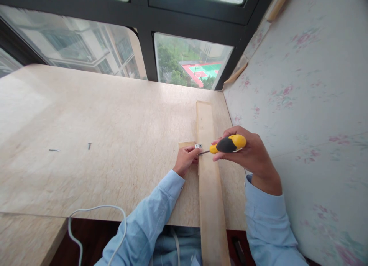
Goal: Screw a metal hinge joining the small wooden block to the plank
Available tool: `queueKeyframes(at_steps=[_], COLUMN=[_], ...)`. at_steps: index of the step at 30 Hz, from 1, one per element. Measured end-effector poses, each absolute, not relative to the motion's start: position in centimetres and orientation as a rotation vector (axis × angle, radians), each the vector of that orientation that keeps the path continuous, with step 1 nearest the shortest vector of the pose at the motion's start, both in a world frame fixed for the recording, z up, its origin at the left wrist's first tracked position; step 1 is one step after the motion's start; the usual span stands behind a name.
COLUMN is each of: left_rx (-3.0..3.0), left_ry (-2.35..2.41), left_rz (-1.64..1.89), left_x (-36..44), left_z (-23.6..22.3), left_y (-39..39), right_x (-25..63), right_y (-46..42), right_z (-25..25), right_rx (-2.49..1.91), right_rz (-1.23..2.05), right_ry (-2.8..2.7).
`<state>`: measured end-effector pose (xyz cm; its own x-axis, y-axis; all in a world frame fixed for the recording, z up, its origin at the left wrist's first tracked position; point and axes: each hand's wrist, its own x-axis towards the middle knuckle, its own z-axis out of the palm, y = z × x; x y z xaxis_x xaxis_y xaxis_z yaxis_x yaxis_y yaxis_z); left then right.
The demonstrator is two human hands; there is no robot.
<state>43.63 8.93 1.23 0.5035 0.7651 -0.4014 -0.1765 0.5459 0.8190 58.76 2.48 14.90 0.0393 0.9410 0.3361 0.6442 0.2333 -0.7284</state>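
Note:
My right hand (250, 151) is closed around a yellow and black screwdriver (227, 144). The screwdriver's shaft points left, its tip close to the fingertips of my left hand (186, 158). Those left fingers pinch at a small metal bracket (198, 146) by the left edge of a long wooden board (209, 181). A short wooden piece (186, 144) sticks out to the left of the board, partly behind my left hand. Whether a screw sits at the screwdriver tip is too small to tell.
Two loose screws, a thin screw (54, 150) and a shorter screw (89, 145), lie on the marbled countertop (129, 143) at left. A white cable (97, 207) loops over the front edge. A papered wall (310, 124) rises on the right, dark-framed windows (192, 61) behind.

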Motion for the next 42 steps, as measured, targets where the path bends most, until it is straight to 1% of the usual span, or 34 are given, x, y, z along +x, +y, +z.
queueKeyframes(at_steps=[3, 6, 10, 12, 15, 18, 29, 31, 33, 37, 39, 42], left_rx=[0.789, 0.760, 0.739, 0.745, 0.764, 0.779, 0.808, 0.805, 0.795, 0.769, 0.768, 0.772], left_ry=[0.872, 0.881, 0.886, 0.892, 0.886, 0.881, 0.894, 0.895, 0.900, 0.886, 0.877, 0.871], left_rz=[0.669, 0.669, 0.673, 0.667, 0.656, 0.659, 0.659, 0.658, 0.659, 0.663, 0.661, 0.657], left_x=[43.6, 43.6, 43.6, 43.6, 43.6, 43.6, 43.7, 43.6, 43.6, 43.6, 43.6, 43.6], left_z=[1.3, 1.4, 1.6, 1.6, 1.5, 1.3, 1.3, 1.4, 1.4, 1.4, 1.3, 1.1], left_y=[9.0, 9.0, 9.0, 8.9, 8.9, 8.9, 9.0, 9.0, 9.0, 9.0, 8.9, 8.9], right_x=[58.5, 58.3, 58.0, 57.9, 58.0, 58.2, 58.2, 58.3, 58.4, 58.7, 59.0, 59.3], right_y=[2.6, 2.9, 3.0, 2.8, 2.4, 2.0, 2.6, 2.8, 3.0, 3.0, 2.9, 2.7], right_z=[14.7, 14.5, 14.3, 14.3, 14.6, 15.0, 14.1, 13.8, 13.7, 14.1, 14.3, 14.5], right_rx=[-1.557, -1.478, -1.389, -1.317, -1.156, -1.148, -1.429, -1.455, -1.421, -1.227, -1.179, -1.199], right_rz=[0.296, 0.323, 0.442, 0.572, 0.851, 0.939, 0.389, 0.330, 0.392, 0.772, 0.911, 0.945], right_ry=[-1.663, -1.712, -1.743, -1.726, -1.717, -1.714, -1.605, -1.581, -1.597, -1.725, -1.786, -1.812])
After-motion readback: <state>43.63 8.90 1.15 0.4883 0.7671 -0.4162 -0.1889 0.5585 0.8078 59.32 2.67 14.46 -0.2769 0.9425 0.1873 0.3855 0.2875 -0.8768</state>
